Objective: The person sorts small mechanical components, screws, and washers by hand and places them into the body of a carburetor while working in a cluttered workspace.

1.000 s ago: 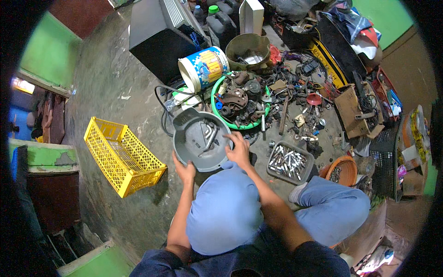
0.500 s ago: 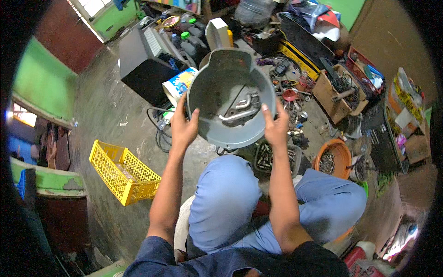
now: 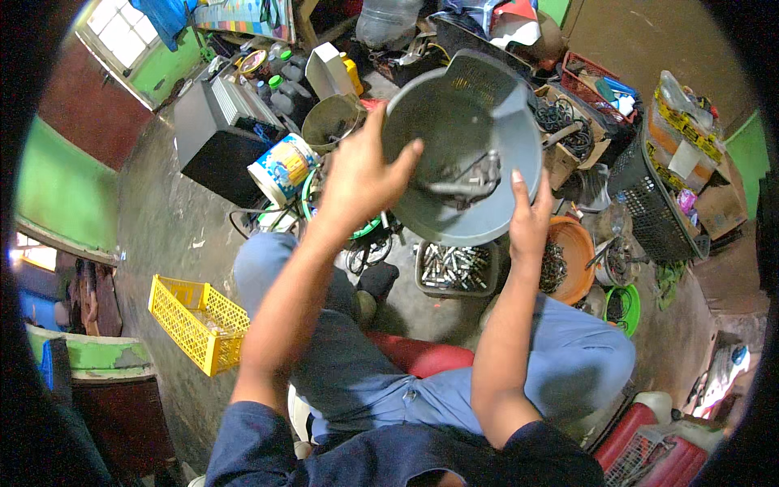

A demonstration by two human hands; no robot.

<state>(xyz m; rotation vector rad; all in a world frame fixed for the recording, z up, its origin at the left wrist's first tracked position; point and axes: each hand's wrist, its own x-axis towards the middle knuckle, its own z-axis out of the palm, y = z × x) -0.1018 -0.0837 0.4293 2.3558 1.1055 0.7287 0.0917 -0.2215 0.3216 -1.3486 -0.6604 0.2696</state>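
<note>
A round grey plastic basin (image 3: pixel 456 230) with a raised perforated section on its far rim is held up in front of me, tilted so its inside shows. Bent metal pieces (image 3: pixel 462 188) lie in its bottom, blurred. My right hand (image 3: pixel 530 221) grips the near right rim, thumb up along the wall. By the left rim, my left hand (image 3: pixel 367 172) appears raised off the basin, thumb and fingers spread, overlapping the edge in view. Below the basin, a dark rectangular tub (image 3: pixel 454 293) holds many small metal pieces.
An orange basin (image 3: pixel 583 272) of small parts and a green tub (image 3: pixel 631 321) stand to the right. A yellow crate (image 3: pixel 195 334) sits left. A printed white bucket (image 3: pixel 284 170), a black cabinet (image 3: pixel 215 158), a cardboard box (image 3: pixel 596 154) and a black crate (image 3: pixel 637 203) surround the work spot.
The basin has moved right. My left hand has come off its left rim and looks larger, closer to me. My right hand still grips it. The metal pieces inside have shifted.
</note>
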